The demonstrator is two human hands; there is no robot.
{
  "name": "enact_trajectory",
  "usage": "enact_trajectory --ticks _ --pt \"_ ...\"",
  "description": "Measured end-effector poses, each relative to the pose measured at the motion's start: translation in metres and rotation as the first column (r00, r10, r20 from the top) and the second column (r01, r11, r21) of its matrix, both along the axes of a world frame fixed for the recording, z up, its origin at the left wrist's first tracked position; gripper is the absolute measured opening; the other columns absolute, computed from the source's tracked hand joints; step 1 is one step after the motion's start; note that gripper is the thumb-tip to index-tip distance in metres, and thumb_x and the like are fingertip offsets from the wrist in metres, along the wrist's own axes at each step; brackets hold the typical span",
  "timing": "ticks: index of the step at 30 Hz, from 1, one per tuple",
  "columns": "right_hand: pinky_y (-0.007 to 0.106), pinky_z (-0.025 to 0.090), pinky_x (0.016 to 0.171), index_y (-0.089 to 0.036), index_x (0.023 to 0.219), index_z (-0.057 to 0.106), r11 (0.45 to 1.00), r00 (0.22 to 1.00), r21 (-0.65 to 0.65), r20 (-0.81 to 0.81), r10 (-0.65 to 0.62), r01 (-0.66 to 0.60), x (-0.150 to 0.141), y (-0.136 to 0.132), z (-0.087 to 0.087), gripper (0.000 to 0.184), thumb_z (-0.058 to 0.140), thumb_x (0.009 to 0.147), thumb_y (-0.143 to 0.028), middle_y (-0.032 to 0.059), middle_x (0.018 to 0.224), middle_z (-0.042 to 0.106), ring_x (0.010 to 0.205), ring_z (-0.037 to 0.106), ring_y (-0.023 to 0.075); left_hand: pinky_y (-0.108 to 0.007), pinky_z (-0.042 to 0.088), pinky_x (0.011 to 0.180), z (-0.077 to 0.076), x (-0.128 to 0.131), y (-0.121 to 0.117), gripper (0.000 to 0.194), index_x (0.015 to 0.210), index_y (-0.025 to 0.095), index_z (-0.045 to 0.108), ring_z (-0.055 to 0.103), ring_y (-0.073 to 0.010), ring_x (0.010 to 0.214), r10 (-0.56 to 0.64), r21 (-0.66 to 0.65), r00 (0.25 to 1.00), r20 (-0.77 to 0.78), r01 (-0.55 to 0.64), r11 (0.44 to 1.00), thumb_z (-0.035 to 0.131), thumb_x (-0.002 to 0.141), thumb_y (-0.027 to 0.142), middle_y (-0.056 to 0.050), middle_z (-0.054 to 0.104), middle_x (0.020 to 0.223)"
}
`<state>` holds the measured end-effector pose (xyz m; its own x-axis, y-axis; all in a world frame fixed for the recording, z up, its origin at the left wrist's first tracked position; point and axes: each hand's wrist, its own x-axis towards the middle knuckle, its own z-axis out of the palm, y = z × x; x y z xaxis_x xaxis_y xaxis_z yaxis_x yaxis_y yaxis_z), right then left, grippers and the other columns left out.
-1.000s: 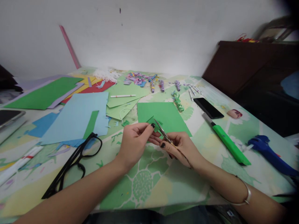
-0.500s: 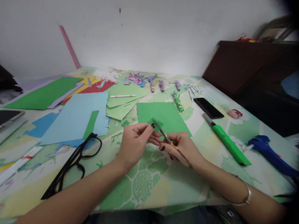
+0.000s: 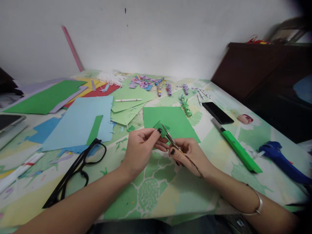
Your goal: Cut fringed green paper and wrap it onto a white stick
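Note:
My left hand (image 3: 142, 146) pinches a small piece of green paper (image 3: 163, 131) between thumb and fingers. In my right hand (image 3: 191, 154) is a pair of scissors (image 3: 175, 144), its blades pointing up and left beside the green piece. Whether the blades touch the paper is hard to tell. Behind both hands lies a larger green sheet (image 3: 170, 114) on the patterned tablecloth (image 3: 148, 195). A curled green paper strip on a stick (image 3: 186, 105) rests just past the sheet's right corner.
Black glasses (image 3: 75, 172) and a light blue sheet (image 3: 78, 113) lie left. To the right are a black phone (image 3: 217, 112), a green utility knife (image 3: 240, 149) and a blue glue gun (image 3: 284, 162). Paper scraps (image 3: 142, 82) and white string (image 3: 112, 78) sit near the wall.
The scissors and my right thumb have shifted slightly right, and the blades now stand a little apart from the green piece's tip. My left hand has barely moved.

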<state>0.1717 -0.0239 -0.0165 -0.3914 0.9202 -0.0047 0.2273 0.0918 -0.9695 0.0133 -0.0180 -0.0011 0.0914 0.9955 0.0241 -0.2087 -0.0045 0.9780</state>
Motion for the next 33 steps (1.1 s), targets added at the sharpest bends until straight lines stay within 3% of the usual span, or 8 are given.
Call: enact_trajectory --ticks 11,23,33 --pt "0.02 0.019 0.039 -0.017 0.051 0.043 0.998 0.995 -0.005 0.071 -0.066 0.067 -0.0027 0.0023 0.0022 0.045 0.068 0.068 -0.05 -0.0065 0.044 0.034 0.04 0.032 0.0055 -0.018 0.054 0.05 0.0012 -0.0012 -0.0003 0.023 0.06 0.011 0.067 0.065 -0.0128 0.048 0.01 0.0 1.0 -0.024 -0.01 1.0 0.058 0.081 0.017 -0.003 0.069 0.055" --pt "0.02 0.022 0.037 -0.016 0.049 0.049 0.986 0.989 -0.107 0.09 -0.12 0.129 -0.0056 0.0015 0.0095 0.041 0.075 0.059 -0.045 -0.0059 0.039 0.039 0.037 0.032 0.0055 -0.02 0.056 0.051 0.001 -0.0005 -0.0007 0.025 0.058 0.011 0.065 0.067 -0.0151 0.051 0.012 -0.008 1.0 -0.023 -0.012 1.0 0.06 0.081 0.021 -0.004 0.07 0.057" --pt "0.02 0.02 0.039 -0.015 0.059 0.048 1.0 0.999 0.008 0.028 -0.016 0.016 -0.001 -0.0003 0.0005 0.041 0.063 0.074 -0.051 -0.0064 0.047 0.035 0.041 0.033 0.0056 -0.02 0.055 0.052 0.0006 -0.0014 -0.0009 0.023 0.063 0.01 0.069 0.067 -0.0144 0.05 0.009 -0.004 0.999 -0.032 -0.009 1.0 0.059 0.081 0.02 -0.004 0.069 0.056"
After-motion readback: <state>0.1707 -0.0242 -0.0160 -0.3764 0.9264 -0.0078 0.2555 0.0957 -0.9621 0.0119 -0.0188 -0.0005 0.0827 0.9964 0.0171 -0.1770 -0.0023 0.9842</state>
